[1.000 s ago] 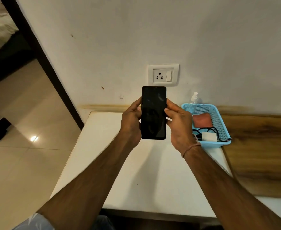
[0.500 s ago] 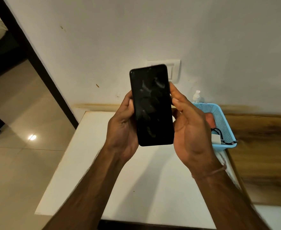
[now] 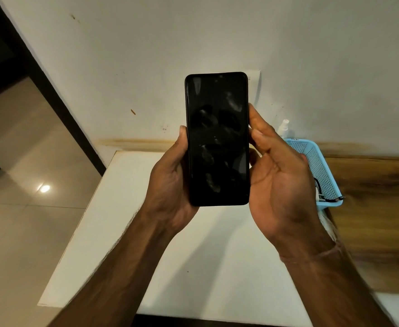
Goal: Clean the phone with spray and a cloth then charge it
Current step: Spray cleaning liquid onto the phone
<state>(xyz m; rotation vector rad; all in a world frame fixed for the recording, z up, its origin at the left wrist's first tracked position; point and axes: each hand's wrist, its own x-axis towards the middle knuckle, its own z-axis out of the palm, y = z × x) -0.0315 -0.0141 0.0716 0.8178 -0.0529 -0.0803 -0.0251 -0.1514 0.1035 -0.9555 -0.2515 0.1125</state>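
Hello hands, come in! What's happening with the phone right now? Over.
Left hand, right hand both gripping phone, upright above table. Screen dark, smudged. Spray bottle by basket, right side. Nothing blocking.

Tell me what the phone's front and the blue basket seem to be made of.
The phone has a front that looks like glossy black glass: it mirrors light and shows greasy smudges. The basket looks like light blue moulded plastic, fairly matte, with a regular grid of small holes.

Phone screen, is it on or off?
Off. The phone shows a plain black screen, with only smudges and faint reflections on it.
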